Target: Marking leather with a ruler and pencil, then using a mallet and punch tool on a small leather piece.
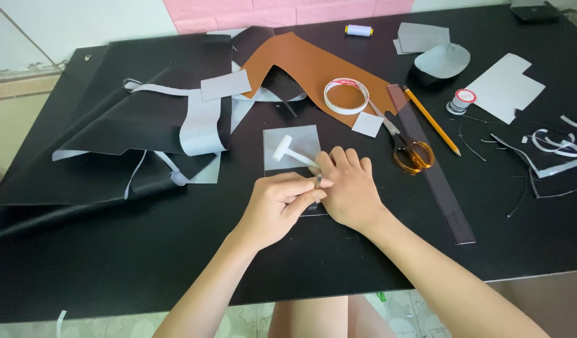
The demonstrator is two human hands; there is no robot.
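Black sheeting covers our worktable, with a pink wall behind it and pale floor tiles showing below the near edge. At the centre we have a small metal pronged punch pinched upright between the thumb and forefinger of our left hand, its teeth resting on a clear cutting mat. Our right hand lies beside it with fingers curled around the handle of a small white mallet, whose head points away from us over the mat. We judge the punch light, stiff and rather slick, best held low on the shank so it stays vertical; the mallet looks light too, and is best gripped well back on the handle. Further out lie orange-handled scissors, a dark translucent ruler, a yellow pencil, a roll of white tape on a tan leather piece, black leather offcuts with grey lining strips, a yellow thread spool and white paper patterns. Whatever piece lies under the punch is hidden by both hands, so we cannot tell its colour or shape, and the mallet handle is mostly covered by our right fingers.
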